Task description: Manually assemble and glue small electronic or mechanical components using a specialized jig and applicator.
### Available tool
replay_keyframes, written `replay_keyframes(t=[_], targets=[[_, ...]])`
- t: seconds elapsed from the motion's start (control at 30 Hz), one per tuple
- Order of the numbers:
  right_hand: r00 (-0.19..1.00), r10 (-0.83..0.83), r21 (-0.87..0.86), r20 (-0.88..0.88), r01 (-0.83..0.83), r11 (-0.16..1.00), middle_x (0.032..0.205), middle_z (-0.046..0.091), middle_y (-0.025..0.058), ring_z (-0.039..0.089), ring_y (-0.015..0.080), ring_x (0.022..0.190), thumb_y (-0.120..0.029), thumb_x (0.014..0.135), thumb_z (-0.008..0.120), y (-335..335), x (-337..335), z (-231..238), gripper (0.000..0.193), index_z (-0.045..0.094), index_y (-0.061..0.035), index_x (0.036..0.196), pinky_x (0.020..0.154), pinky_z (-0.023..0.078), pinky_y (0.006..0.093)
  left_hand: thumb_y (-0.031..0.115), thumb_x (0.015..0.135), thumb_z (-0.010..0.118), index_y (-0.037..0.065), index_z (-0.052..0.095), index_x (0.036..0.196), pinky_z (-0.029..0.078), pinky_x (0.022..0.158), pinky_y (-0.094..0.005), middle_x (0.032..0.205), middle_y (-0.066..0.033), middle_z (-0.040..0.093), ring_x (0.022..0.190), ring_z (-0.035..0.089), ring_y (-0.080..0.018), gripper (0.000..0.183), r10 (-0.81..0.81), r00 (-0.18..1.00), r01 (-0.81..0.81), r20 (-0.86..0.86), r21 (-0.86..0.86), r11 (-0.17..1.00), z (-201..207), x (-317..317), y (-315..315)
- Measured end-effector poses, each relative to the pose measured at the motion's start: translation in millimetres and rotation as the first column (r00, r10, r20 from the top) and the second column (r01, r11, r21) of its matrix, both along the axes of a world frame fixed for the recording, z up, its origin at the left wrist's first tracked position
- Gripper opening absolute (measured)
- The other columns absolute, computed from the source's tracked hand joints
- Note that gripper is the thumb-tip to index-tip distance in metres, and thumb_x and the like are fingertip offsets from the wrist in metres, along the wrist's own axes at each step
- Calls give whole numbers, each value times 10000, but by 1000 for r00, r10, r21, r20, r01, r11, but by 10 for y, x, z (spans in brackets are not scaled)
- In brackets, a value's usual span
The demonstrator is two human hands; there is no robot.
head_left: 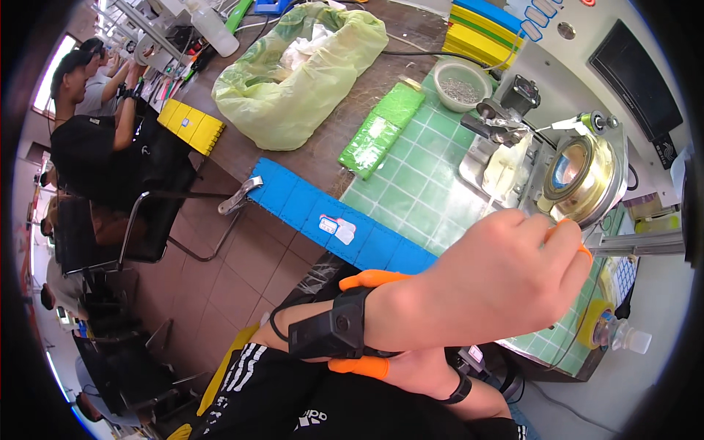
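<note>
My left hand reaches across to the right in front of the bench machine, its back toward me and its fingers curled. Orange finger cots show at its fingertips; whatever they may hold is hidden. A black wrist camera is strapped round my left wrist. From beneath, my right hand wraps round that wrist, orange-covered fingertips at both edges of the camera's strap. A black band circles my right wrist. Beyond my left hand is the machine's round brass-coloured part.
A blue padded strip lines the bench's near edge. On the green tiled mat lie a green wrapped packet and a bowl of small metal pieces. A bag-lined bin stands behind. People and chairs are at left.
</note>
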State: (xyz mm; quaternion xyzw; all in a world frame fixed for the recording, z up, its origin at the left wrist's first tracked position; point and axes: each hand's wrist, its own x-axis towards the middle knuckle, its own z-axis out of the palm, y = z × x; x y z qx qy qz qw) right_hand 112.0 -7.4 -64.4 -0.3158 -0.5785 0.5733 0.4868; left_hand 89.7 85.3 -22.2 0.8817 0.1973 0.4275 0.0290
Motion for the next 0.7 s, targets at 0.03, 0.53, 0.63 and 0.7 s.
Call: replay_keyframes(t=[0.03,0.53,0.63,0.7], targets=[[995,76,-80,-57,-80,994,1444,586,146,637,232,1252,-78,702,1013,27,17,-47,984,468,-27,1519,1062,543,392,127,759,727,65,626,847,406,494,-298,843,-34,558,613,553,-145,148,-22,999,24,24,-76,997,-31,-30,18],[966,41,-322,-256,-125,938,1383,617,134,654,228,1225,-108,758,981,18,-52,-90,837,540,-29,1465,1036,554,387,-1,847,748,23,665,921,431,525,-302,799,-65,641,598,581,-143,113,-191,703,709,685,-655,262,164,-229,39],[966,20,-321,-258,-106,941,1369,624,132,656,227,1221,-117,773,973,-6,-57,-66,807,552,-29,1456,1032,556,386,4,857,755,26,653,907,414,516,-287,800,-56,626,580,563,-141,116,-141,751,643,645,-665,379,159,-157,-31],[966,10,-319,-259,-96,943,1359,628,130,658,227,1219,-124,783,968,-9,-63,-61,787,560,-29,1449,1029,556,385,-4,849,753,30,648,898,406,510,-283,814,-55,623,569,555,-152,121,-108,799,567,592,-681,463,100,-140,-42]])
